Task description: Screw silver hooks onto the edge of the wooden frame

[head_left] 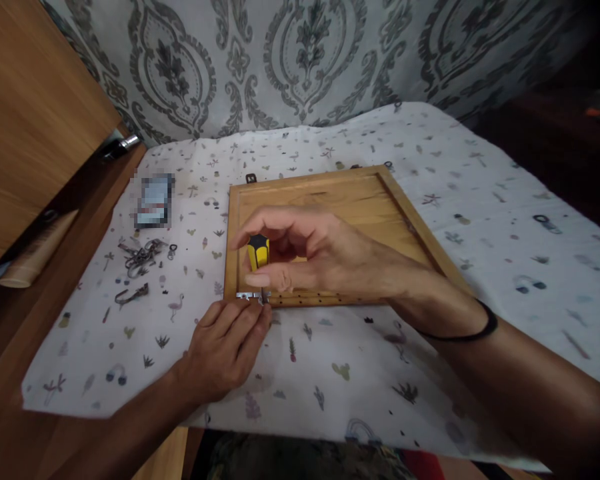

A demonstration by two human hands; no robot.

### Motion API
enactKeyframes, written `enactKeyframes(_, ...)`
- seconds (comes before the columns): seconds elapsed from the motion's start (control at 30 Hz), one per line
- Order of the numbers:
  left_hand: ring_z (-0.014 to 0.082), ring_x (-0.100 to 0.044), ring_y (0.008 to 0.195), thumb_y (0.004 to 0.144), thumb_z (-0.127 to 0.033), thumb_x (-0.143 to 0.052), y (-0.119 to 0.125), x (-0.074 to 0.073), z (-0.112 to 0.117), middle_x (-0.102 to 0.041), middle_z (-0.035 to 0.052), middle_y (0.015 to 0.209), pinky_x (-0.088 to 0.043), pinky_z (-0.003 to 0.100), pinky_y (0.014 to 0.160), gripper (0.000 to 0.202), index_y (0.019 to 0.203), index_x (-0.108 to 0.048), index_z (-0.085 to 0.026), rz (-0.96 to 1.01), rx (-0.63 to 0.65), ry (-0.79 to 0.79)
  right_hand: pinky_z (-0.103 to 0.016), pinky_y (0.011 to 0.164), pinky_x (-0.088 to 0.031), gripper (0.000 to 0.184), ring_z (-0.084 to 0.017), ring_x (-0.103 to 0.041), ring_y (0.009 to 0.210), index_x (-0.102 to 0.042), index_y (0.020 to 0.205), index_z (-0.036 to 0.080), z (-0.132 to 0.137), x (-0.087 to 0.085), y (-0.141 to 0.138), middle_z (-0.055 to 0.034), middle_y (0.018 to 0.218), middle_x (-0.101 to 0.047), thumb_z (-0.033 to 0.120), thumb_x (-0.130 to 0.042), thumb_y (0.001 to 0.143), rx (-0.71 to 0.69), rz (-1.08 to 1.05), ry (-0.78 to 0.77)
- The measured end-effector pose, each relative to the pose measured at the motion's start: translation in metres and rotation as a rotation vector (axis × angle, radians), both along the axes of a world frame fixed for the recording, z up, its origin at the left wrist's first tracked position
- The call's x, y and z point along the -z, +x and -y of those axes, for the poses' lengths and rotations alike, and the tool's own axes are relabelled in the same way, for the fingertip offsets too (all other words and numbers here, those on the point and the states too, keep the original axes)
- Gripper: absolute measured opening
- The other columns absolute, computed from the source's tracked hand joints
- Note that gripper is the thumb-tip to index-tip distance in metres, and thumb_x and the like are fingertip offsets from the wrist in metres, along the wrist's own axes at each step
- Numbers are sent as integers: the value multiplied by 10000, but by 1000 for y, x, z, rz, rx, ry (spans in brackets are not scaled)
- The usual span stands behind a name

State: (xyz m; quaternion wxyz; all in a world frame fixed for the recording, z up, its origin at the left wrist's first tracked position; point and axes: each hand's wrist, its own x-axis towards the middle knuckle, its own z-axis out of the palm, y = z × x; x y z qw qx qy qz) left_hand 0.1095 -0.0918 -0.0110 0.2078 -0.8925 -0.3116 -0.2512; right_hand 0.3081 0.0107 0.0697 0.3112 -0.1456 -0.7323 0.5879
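Note:
A wooden board with a raised frame [325, 220] lies flat, a row of small dark holes along its near edge. My right hand [305, 257] curls its thumb and fingers around the black and yellow handle of a screwdriver [259, 253]. The screwdriver stands upright, its shaft pointing down at a small metal bracket [247, 295] on the near left edge. My left hand [233, 343] is closed, its fingertips pressed against the bracket and the board's edge. Its fingers partly hide the bracket and the screwdriver's tip.
Left of the board lie a pile of metal hooks [143, 257], a loose hook [133, 293] and a pixelated packet [153, 200]. Dark metal hangers [251, 178] stick out from the board's far edge. A patterned white cloth [310, 373] covers the surface; wooden furniture [45, 113] borders the left.

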Motion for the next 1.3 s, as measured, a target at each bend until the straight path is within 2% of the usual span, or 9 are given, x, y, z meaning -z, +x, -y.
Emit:
enactKeyframes(0.07,284,-645,918,950,-75,-638,0,0,0,-762,154,985,-461,391,748,186,1121,-670,-8,6,6,-6,-203,596,-456,149,-65,-526,642,-629,1018,141,-1,-1,2,56,763,-551,189,-711,903,-60,11,-68)
enactKeyframes(0.13,281,-647,902,945,-69,-640,1,-1,0,-763,150,968,-458,389,735,170,1102,-671,-10,15,10,-4,-206,569,-486,106,-72,-560,597,-609,889,144,-1,1,1,55,708,-567,184,-706,899,-85,15,-134)
enactKeyframes(0.27,282,-656,882,940,-75,-649,1,-1,0,-766,151,968,-458,391,721,187,1114,-671,-12,12,4,-4,-166,436,-361,393,-49,-458,467,-456,699,198,1,8,-7,111,535,-442,237,-830,816,-4,-43,-141)
enactKeyframes(0.43,281,-655,881,944,-80,-644,0,0,0,-768,151,983,-456,391,726,186,1116,-671,-14,13,3,-3,-180,463,-375,354,-50,-464,498,-521,790,187,1,9,-8,109,593,-476,292,-860,799,1,-68,-166)
enactKeyframes(0.6,279,-652,900,950,-79,-634,1,0,0,-764,148,970,-457,386,734,168,1101,-673,-15,15,3,-10,-205,530,-462,222,-74,-560,563,-589,869,165,-2,5,-1,70,670,-561,317,-746,906,-92,21,-136)
enactKeyframes(0.83,284,-665,881,951,-92,-635,0,-1,0,-767,158,982,-451,391,716,200,1128,-674,-7,4,0,-10,-195,472,-266,485,-43,-329,542,-448,664,182,-1,14,-10,104,590,-378,332,-900,754,57,-70,22)
enactKeyframes(1.07,277,-665,880,966,-89,-608,0,-3,0,-772,146,974,-463,386,722,178,1117,-670,-18,5,-1,-4,-197,558,-428,275,-70,-502,632,-595,923,174,-4,6,0,63,744,-541,337,-806,857,-64,23,-94)
enactKeyframes(1.17,275,-661,870,957,-79,-616,1,-3,-1,-770,145,963,-463,384,723,173,1108,-672,-14,3,-2,-8,-205,575,-479,248,-75,-566,629,-601,861,162,-5,6,2,56,722,-564,350,-757,902,-144,33,-121)
enactKeyframes(1.3,293,-663,889,943,-74,-634,1,-2,0,-766,160,968,-464,395,723,185,1108,-673,0,9,6,-4,-181,466,-382,371,-46,-474,509,-533,760,172,-3,12,-4,78,636,-541,392,-819,846,-50,20,-136)
